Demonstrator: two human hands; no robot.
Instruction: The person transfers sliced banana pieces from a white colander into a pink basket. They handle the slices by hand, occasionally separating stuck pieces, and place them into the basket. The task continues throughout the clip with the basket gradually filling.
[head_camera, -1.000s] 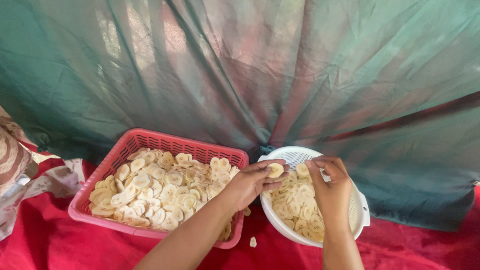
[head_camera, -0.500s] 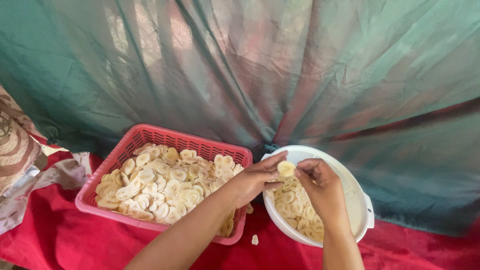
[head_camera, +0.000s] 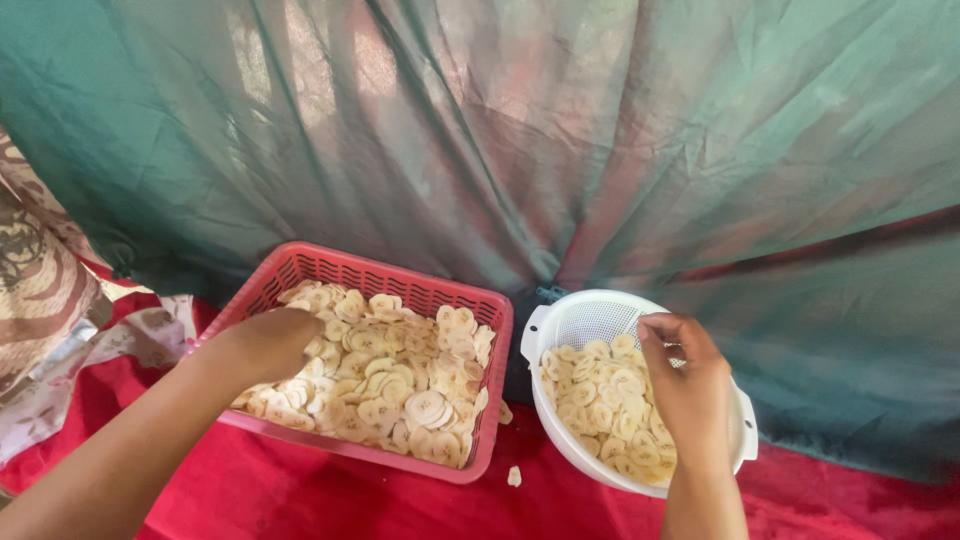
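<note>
A red plastic basket (head_camera: 400, 285) sits on a red cloth and is full of pale round slices (head_camera: 400, 375). My left hand (head_camera: 268, 343) reaches down into its left part, fingers among the slices; what it grips is hidden. To the right stands a white perforated colander (head_camera: 590, 315) holding more of the same slices (head_camera: 600, 400). My right hand (head_camera: 685, 385) hovers over the colander's right side, fingers curled and pinched downward toward the slices.
A green-grey draped curtain (head_camera: 520, 140) fills the background right behind both containers. A patterned cloth (head_camera: 40, 300) lies at the far left. One or two loose slices (head_camera: 514, 476) lie on the red cloth (head_camera: 300, 495) between basket and colander.
My left hand moved left from the gap between the containers into the red basket. My right hand shifted a little right over the colander. The slice held between the hands is gone from sight.
</note>
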